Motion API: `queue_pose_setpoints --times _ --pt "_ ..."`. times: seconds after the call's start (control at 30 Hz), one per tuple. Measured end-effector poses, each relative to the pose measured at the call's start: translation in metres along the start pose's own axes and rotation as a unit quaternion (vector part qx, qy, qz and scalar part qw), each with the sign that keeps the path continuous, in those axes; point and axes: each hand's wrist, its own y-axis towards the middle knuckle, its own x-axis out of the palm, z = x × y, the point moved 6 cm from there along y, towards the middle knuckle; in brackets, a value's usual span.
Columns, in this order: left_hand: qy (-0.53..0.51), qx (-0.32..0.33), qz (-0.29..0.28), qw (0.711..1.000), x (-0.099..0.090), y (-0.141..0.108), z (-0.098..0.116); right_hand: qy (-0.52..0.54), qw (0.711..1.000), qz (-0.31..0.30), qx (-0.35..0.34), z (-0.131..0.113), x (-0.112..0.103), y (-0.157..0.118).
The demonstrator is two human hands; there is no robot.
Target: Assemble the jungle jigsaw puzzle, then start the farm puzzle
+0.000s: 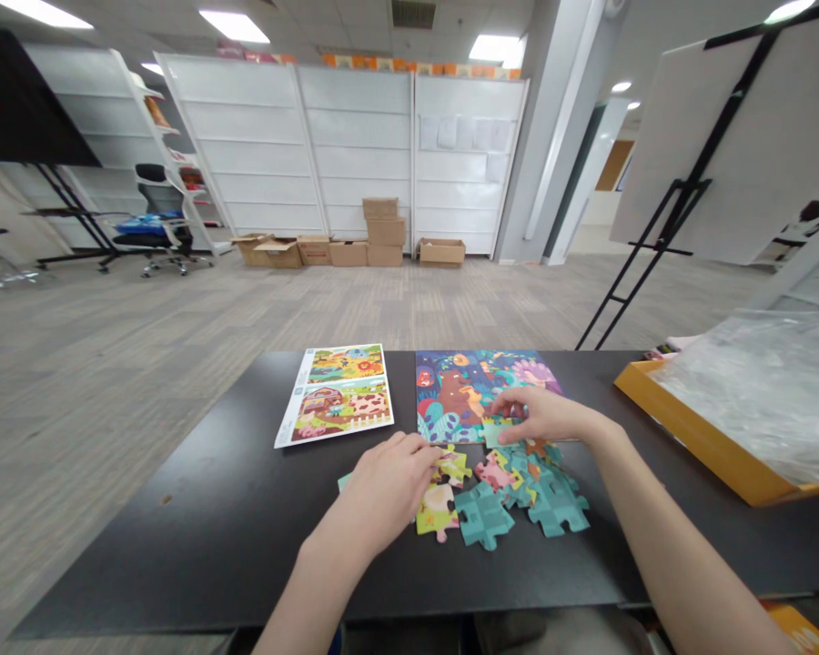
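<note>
My left hand (397,478) rests low over the table, fingers bent together at the edge of a yellow-green puzzle piece (454,466). Just below lies a puzzle piece with a cream patch (437,509). Part of a teal piece (343,481) peeks out left of that hand. Above the heap, my right hand (536,415) pinches a pale green puzzle piece (495,431) between thumb and fingers. Under it are a pink piece (497,473) and several teal pieces, among them one in front (483,516) and one to the right (558,505), overlapping one another.
On the black table (197,537), a picture sheet (345,391) lies back left and a colourful forest picture (450,391) lies behind the pieces. A yellow box (710,446) with clear plastic wrap (764,391) stands right. Cardboard boxes (386,232) line the far shelves.
</note>
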Motion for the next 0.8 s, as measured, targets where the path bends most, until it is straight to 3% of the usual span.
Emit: queue_pose_setpoints --times 0.37,0.6,0.7,0.8 --pt "-0.082 -0.009 -0.040 0.996 0.001 -0.004 0.000 0.018 1.000 0.013 -0.021 -0.001 0.000 0.003" --pt "-0.092 -0.021 0.003 0.996 -0.003 -0.003 -0.008 0.079 0.994 0.062 -0.048 -0.005 -0.008 0.005" --pt "-0.084 -0.059 0.046 0.994 -0.005 -0.002 -0.019 0.152 0.983 0.073 -0.067 -0.014 -0.008 0.005" --pt "-0.141 -0.083 0.097 0.982 -0.006 0.001 -0.025 0.241 0.964 0.074 -0.082 -0.028 -0.001 0.004"
